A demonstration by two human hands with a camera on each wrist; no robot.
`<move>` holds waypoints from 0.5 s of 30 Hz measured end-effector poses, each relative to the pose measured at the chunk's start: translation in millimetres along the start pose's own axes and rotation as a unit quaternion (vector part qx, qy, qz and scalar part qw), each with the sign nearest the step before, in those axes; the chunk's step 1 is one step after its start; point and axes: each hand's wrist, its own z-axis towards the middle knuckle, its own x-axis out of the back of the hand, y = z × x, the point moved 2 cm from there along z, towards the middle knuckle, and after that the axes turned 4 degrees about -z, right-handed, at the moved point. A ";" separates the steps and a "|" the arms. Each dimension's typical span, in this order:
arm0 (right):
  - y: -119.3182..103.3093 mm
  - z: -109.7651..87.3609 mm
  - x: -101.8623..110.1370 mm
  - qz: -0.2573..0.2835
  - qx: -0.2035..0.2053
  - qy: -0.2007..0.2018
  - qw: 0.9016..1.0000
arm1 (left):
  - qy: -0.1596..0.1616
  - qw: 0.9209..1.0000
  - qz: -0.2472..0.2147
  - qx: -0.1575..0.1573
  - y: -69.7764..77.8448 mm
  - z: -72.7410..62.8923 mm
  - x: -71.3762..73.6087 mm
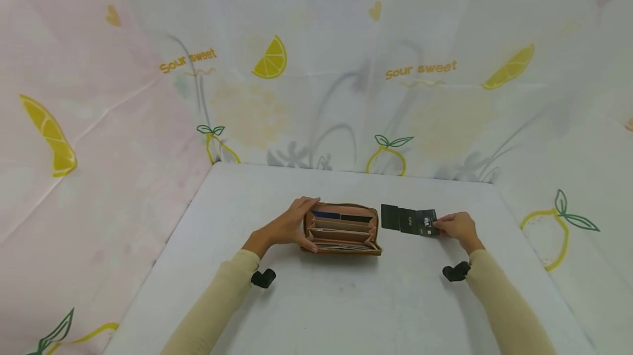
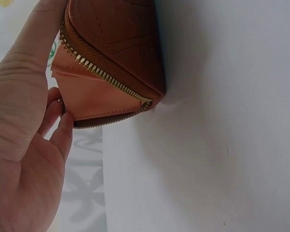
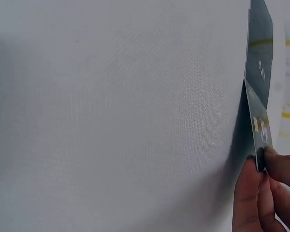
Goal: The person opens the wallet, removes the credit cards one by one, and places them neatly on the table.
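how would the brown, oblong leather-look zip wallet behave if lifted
The brown, oblong leather-look zip wallet may flex somewhat, as its pleated compartments spread apart. It could gape when lifted, since the gold-toothed zipper is undone. If tipped over, the flat blue insert might slide out, since nothing covers it.

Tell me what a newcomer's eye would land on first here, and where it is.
Probably the open brown wallet near the middle of the white table, its left end gripped by the left hand. Next, perhaps, the row of dark cards to its right, the end one marked "Vip" and pinched by the right hand. Behind, yellow lemon prints brighten the pale backdrop.
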 end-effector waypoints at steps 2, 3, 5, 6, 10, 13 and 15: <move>-0.3 0.8 -0.9 -0.004 -0.005 0.003 1.000 | -0.001 1.000 -0.001 0.001 -0.3 0.9 -0.3; -0.6 1.1 -1.4 -0.008 -0.005 0.004 1.000 | 0.000 1.000 -0.002 0.000 -0.6 1.2 -0.5; -0.9 1.9 -2.6 -0.011 -0.006 0.007 1.000 | 0.002 1.000 0.000 -0.001 -1.5 1.4 -1.1; -1.1 2.0 -3.2 -0.012 -0.007 0.007 1.000 | 0.002 1.000 0.000 0.000 -1.8 1.5 -1.2; -1.2 1.7 -5.0 -0.013 -0.007 0.012 1.000 | 0.002 1.000 0.001 0.003 -2.3 1.7 -1.0; -1.1 1.4 -5.3 -0.020 -0.008 0.016 1.000 | -0.003 1.000 0.000 0.006 -1.4 2.0 -0.1; -1.1 1.6 -5.4 -0.030 -0.006 0.019 0.999 | -0.005 1.000 0.000 0.007 -0.5 1.9 0.5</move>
